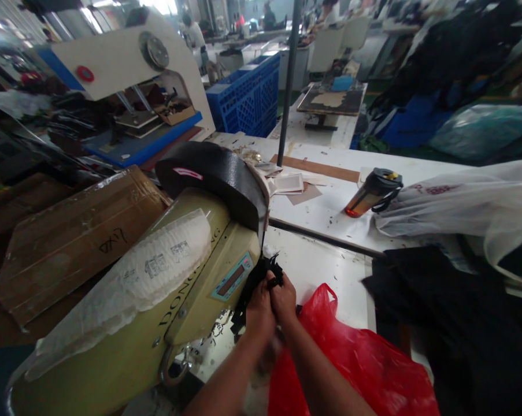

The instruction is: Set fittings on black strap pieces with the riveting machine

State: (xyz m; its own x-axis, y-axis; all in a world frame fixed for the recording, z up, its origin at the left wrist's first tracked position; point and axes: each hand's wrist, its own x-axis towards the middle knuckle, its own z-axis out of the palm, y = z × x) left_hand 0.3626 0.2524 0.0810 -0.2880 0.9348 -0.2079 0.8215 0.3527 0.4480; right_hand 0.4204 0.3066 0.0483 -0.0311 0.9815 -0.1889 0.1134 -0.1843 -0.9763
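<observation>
My left hand (261, 312) and my right hand (284, 296) are close together, touching, over the white table. Both are closed on a small bunch of black strips (274, 267) whose ends stick out past the fingers. I cannot make out the exact material. Just left of my hands stands a cream machine (191, 277) with a small display panel (233, 276) and a black curved guard (219, 170). More black strips (243, 300) lie between the machine and my left hand. Under and beside my right forearm spreads a red plastic bag (351, 358).
A drink bottle (373, 192) and a white plastic bag (451, 202) are at the right, above dark fabric pieces (451, 312). A grey pole (289, 86) rises behind the machine. Cardboard (78, 237), a press (113, 63) and a blue crate (247, 95) stand farther off.
</observation>
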